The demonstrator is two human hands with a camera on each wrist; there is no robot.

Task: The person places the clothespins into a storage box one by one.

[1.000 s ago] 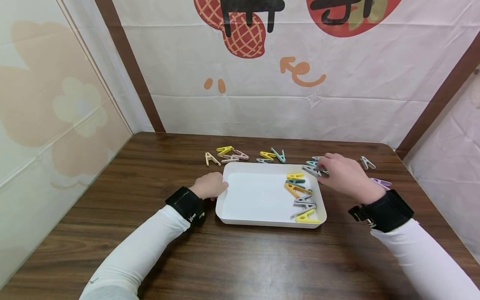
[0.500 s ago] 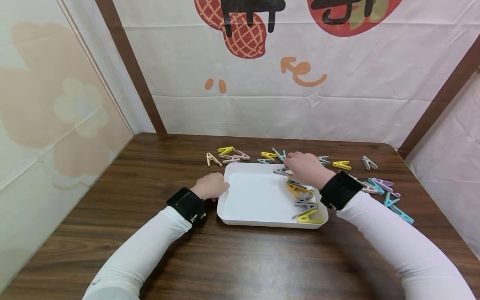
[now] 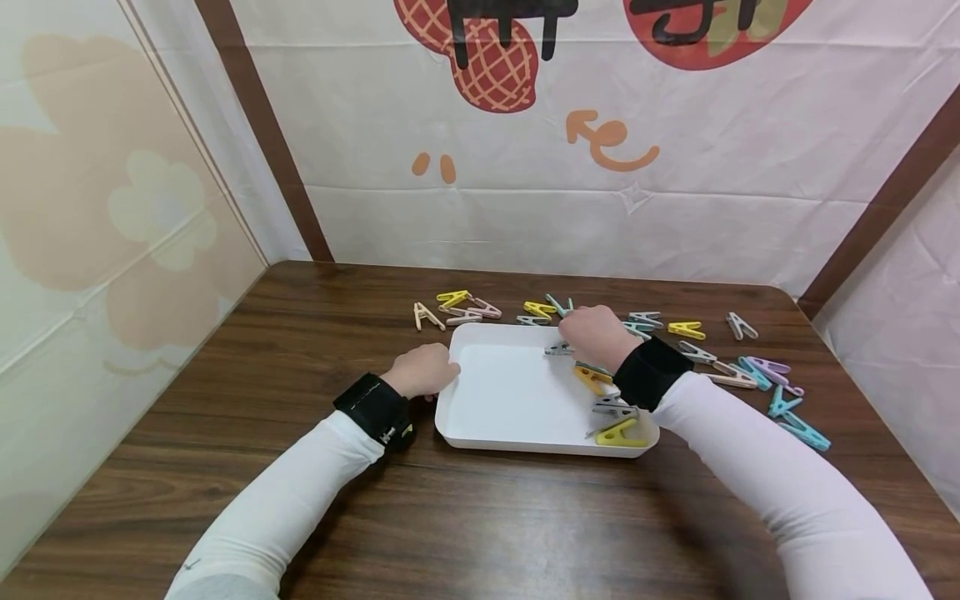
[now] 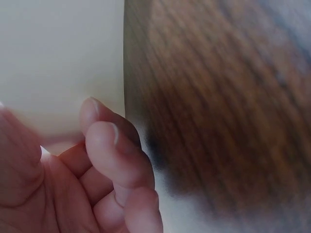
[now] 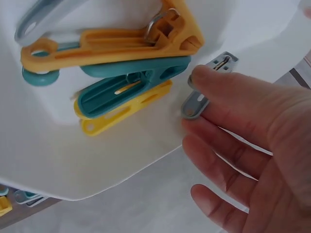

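Note:
A shallow white tray point(image 3: 502, 392) lies on the table, its left rim gripped by my left hand point(image 3: 422, 369). In the left wrist view, curled fingers point(image 4: 116, 150) lie against the tray's pale side. Over the far part of the tray, my right hand point(image 3: 596, 335) pinches a grey clothespin point(image 5: 194, 104) between thumb and index finger; the other fingers are loosely bent. Beside it in the right wrist view lie an orange clothespin point(image 5: 116, 46), a dark teal clothespin point(image 5: 131, 87) and a yellow clothespin point(image 5: 116, 116). Closer to the tray's front right corner is another yellow clothespin point(image 3: 617, 435).
Behind the tray are loose clothespins, among them a yellow one point(image 3: 453, 297) and a cream one point(image 3: 427, 317). More are scattered to the right, including a blue one point(image 3: 804, 432) and a purple one point(image 3: 768, 367). A printed cloth wall point(image 3: 480, 225) borders the table's far edge.
My right hand has moved left from the tray's right rim to over its far side, carrying the grey clothespin, then slightly lower. My left hand has stayed on the left rim.

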